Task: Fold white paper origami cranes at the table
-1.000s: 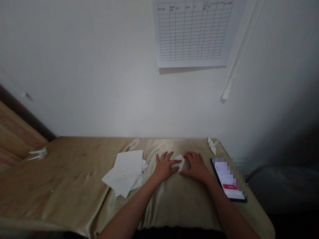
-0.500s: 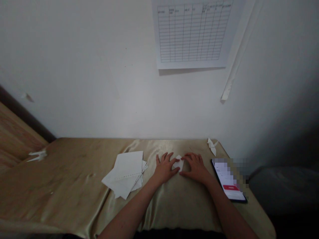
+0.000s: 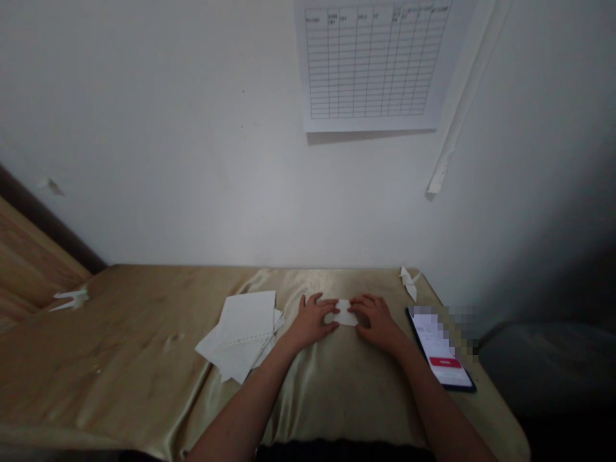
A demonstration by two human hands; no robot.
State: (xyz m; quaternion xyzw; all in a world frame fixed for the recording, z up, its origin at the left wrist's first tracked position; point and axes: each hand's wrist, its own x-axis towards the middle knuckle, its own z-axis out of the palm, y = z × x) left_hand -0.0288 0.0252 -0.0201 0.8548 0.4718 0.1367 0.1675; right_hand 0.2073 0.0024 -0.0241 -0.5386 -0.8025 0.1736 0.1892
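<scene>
A small piece of white paper [image 3: 345, 313], which looks folded, lies on the tablecloth between my two hands. My left hand [image 3: 312, 321] rests at its left edge, thumb and index finger curved toward it with the fingertips at the paper. From the right side, my right hand [image 3: 378, 319] bends its fingers and thumb over the paper's right edge. Both hands stay low on the cloth, and the fingertips cover parts of the paper's borders. A folded white paper bird [image 3: 409, 283] sits beyond my right hand, near the table's back right corner.
Left of my left arm is a loose stack of white paper sheets [image 3: 245, 333]. A phone [image 3: 443, 356] with a lit screen lies on the right. Another folded white paper shape [image 3: 71, 299] is at the far left. The gold tablecloth [image 3: 139, 346] has creases; a printed chart [image 3: 370, 64] hangs on the wall.
The small paper now shows a wider, more rectangular shape where a pointed one showed before. My left hand has shifted slightly left, and the right hand's fingers have drawn in over the edge.
</scene>
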